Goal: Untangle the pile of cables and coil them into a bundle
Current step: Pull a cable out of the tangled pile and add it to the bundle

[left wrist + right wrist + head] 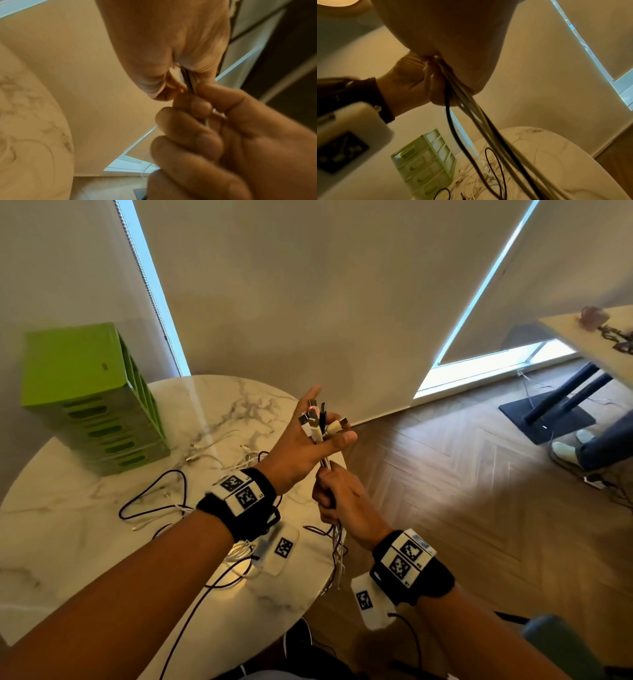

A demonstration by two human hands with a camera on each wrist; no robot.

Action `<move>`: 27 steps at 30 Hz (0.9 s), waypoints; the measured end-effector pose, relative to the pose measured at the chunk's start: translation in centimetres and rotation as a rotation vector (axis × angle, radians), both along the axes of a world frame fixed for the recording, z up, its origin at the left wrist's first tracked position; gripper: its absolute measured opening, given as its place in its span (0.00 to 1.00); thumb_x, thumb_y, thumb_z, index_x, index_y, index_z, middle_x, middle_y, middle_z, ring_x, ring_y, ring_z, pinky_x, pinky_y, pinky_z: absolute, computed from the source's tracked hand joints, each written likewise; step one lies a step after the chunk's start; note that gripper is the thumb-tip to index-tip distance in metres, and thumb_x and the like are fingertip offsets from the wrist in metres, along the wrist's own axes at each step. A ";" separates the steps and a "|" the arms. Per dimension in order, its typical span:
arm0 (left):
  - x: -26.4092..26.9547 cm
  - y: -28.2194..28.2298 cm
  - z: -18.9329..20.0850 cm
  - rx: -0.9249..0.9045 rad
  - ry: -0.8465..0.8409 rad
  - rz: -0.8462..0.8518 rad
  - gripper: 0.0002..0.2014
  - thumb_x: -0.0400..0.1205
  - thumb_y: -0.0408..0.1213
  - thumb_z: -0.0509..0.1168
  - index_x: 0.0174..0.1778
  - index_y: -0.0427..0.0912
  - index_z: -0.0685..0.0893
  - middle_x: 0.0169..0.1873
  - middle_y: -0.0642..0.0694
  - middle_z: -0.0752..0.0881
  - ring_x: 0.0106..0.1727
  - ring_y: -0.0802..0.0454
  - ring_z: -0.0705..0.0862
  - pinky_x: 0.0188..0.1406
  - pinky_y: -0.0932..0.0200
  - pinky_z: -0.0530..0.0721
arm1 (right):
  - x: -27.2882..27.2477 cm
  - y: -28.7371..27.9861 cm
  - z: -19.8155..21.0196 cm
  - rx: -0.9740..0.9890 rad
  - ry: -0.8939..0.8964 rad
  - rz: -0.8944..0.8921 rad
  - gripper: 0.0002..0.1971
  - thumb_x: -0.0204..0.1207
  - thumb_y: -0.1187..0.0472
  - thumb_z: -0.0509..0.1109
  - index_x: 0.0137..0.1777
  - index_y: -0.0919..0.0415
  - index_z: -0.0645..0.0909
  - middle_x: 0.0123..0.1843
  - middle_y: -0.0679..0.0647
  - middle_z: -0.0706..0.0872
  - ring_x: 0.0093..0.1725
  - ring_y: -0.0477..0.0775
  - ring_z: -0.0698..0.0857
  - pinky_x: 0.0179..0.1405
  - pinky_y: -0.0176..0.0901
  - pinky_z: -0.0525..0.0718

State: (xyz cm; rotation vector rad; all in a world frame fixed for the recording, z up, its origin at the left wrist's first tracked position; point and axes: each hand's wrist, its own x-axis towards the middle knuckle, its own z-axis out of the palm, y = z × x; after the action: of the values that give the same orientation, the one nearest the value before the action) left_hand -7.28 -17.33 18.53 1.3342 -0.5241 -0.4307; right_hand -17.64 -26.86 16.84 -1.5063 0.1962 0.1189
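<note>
Over the table's right edge I hold a bundle of white and black cables (317, 422) upright, with its several connector ends fanned out at the top. My left hand (299, 446) pins the bundle under its thumb, fingers stretched upward. Just below, my right hand (339, 501) grips the same cables in a fist. Their strands (337, 546) hang down from it to the table. The left wrist view has the cables (188, 81) between my left palm (171, 47) and my right hand's curled fingers (214, 128). In the right wrist view they (471, 115) trail down from my right palm.
More loose black and white cables (154, 508) lie spread on the round marble table (68, 542). A green drawer organiser (92, 398) stands at the table's back left. On the wooden floor to the right are another person's feet (568, 450) beside a desk (599, 344).
</note>
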 end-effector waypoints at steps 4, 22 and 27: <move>0.1 -0.5 0.4 0.082 -0.186 0.047 0.17 0.85 0.36 0.69 0.69 0.38 0.75 0.43 0.46 0.84 0.42 0.56 0.85 0.47 0.61 0.84 | -0.2 -0.5 1.3 -0.064 -0.007 -0.001 0.10 0.92 0.61 0.52 0.52 0.60 0.73 0.35 0.56 0.73 0.27 0.47 0.66 0.27 0.41 0.67; -0.9 -2.8 -3.9 0.411 -0.082 -0.661 0.43 0.73 0.35 0.82 0.79 0.56 0.67 0.77 0.58 0.74 0.76 0.66 0.72 0.71 0.71 0.69 | -1.4 -7.0 2.2 0.161 0.031 -0.233 0.11 0.83 0.62 0.54 0.39 0.61 0.71 0.28 0.49 0.65 0.29 0.49 0.63 0.35 0.48 0.61; -1.8 -7.1 -7.9 0.818 -0.342 -0.938 0.22 0.70 0.60 0.80 0.47 0.46 0.89 0.54 0.44 0.90 0.56 0.49 0.86 0.64 0.42 0.82 | -2.8 -8.2 4.9 0.414 -0.052 -0.067 0.14 0.70 0.54 0.63 0.31 0.54 0.60 0.26 0.50 0.59 0.28 0.52 0.59 0.32 0.46 0.65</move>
State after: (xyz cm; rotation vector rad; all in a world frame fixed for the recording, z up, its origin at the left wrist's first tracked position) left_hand -9.10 -24.43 10.65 1.8999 -1.3687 -1.2952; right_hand -20.46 -35.11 21.72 -1.0881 0.1683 0.0617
